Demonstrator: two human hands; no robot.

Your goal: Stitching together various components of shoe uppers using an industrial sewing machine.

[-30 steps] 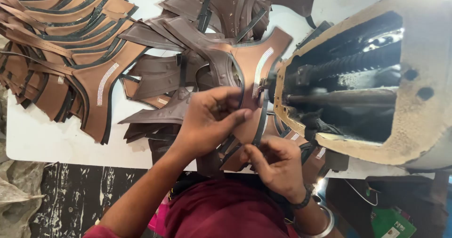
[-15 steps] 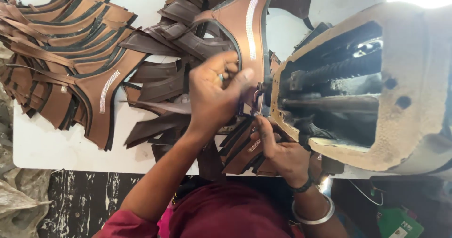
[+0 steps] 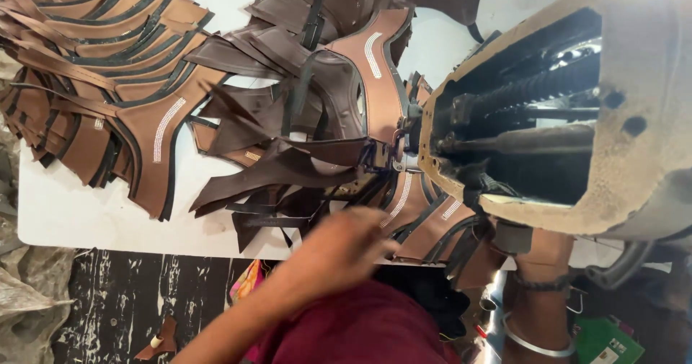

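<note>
My left hand is blurred, low near the table's front edge, just below a heap of dark brown leather strips. What it holds, if anything, is not clear. A tan shoe-upper piece with a sparkly strip lies flat with its end at the foot of the sewing machine. My right hand reaches up under the machine's body. Only its wrist with a metal bangle shows, and the fingers are hidden.
A fanned stack of tan uppers with black edging covers the white table at the left. More cut pieces lie under the machine. A black floor with scraps lies below the table edge.
My left hand has let go of the tan upper and dropped back toward me. The upper now lies at the machine's foot. My right hand has slid under the machine.
</note>
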